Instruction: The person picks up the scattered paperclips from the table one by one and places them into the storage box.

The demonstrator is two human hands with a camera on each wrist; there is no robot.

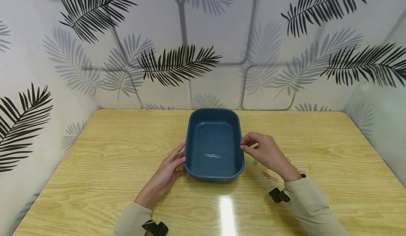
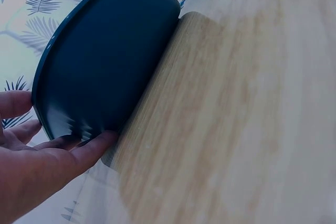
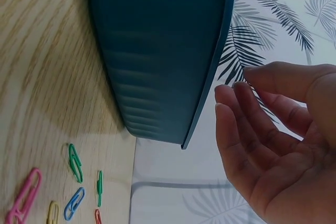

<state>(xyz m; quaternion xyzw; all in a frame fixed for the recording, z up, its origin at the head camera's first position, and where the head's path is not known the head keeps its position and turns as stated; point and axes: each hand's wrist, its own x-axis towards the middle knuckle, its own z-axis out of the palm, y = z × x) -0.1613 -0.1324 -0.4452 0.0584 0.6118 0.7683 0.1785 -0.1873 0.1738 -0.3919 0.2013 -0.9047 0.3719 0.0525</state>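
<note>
A dark blue rectangular bin (image 1: 213, 132) stands on the wooden table, with two white paper clips (image 1: 212, 156) lying end to end on its floor. My left hand (image 1: 169, 171) rests against the bin's left wall, fingers extended along it and near the rim. Over the right rim hovers my right hand (image 1: 264, 151), its thumb and index finger brought close, and no object shows between them. In the right wrist view its other fingers (image 3: 231, 140) are loosely bent beside the bin's outer wall.
Right of the bin lie several coloured paper clips, among them a red one (image 1: 270, 176), a yellow one (image 1: 310, 168), a green one (image 3: 75, 162) and a blue one (image 3: 74, 203). A leaf-patterned wall covering (image 1: 219, 31) rises behind the table (image 1: 127, 148).
</note>
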